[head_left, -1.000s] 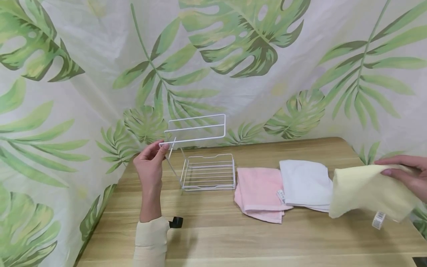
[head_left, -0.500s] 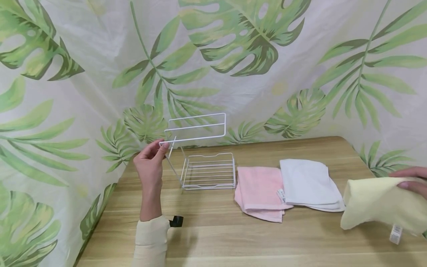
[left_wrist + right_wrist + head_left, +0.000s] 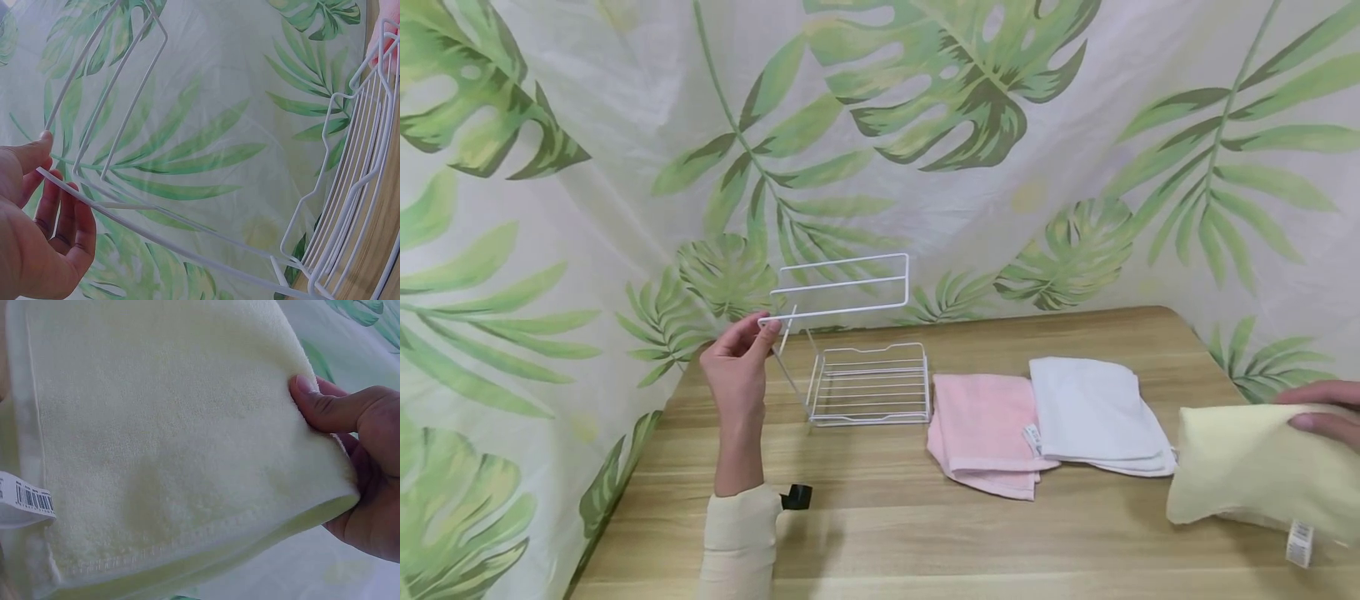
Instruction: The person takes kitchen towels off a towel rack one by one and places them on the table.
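My left hand (image 3: 737,358) pinches the upper front corner of a white wire rack (image 3: 850,310), thumb and fingers on the wire. The rack has a slatted base on the table and a top frame joined at its left side; in the left wrist view the rack's wires (image 3: 119,219) run from the fingertips down to the base. At the far right my right hand (image 3: 1330,412) holds a folded pale yellow towel (image 3: 1247,458) by its edge, thumb on top. In the right wrist view the towel (image 3: 169,425) fills most of the picture, its barcode tag hanging at the left.
Right of the rack a folded pink towel (image 3: 985,425) lies on the wooden table (image 3: 887,533). A folded white towel (image 3: 1090,408) overlaps its right edge. A leaf-patterned curtain (image 3: 925,208) hangs behind the table and at its sides.
My right hand has moved right and lower with the yellow towel, away from the white towel, whose right part now shows more. My left hand and the rack stay put.
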The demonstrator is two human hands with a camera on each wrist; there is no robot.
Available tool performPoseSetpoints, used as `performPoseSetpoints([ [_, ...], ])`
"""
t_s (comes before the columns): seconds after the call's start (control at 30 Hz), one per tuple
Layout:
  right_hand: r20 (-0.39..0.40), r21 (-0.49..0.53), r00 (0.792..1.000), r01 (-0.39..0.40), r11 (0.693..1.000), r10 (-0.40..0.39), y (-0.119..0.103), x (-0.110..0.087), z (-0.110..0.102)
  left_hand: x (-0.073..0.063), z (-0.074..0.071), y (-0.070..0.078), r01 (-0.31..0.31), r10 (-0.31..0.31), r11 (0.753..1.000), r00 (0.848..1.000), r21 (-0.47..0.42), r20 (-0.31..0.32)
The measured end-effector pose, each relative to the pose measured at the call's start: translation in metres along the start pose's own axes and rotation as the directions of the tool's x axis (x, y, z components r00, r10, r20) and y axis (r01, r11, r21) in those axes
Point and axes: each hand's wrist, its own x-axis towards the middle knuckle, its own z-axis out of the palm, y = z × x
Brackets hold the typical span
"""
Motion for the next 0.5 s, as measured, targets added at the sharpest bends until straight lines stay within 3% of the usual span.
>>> performPoseSetpoints([
  [0.07, 0.006, -0.034, 0.998, 0.062, 0.998, -0.061, 0.003, 0.006, 0.002, 0.000, 0.000, -0.001, 0.000, 0.000, 1.000, 1.000, 0.006, 0.002],
  [0.27, 0.009, -0.048, 0.993, 0.120, 0.992, -0.120, 0.014, 0.027, 0.008, 0.000, -0.002, -0.001, 0.002, -0.002, 1.000, 1.000, 0.012, -0.004],
  [0.5, 0.027, -0.236, 0.989, 0.147, 0.960, -0.145, 0.014, 0.041, 0.015, 0.000, -0.001, 0.000, 0.001, -0.001, 0.999, 1.000, 0.033, -0.006],
])
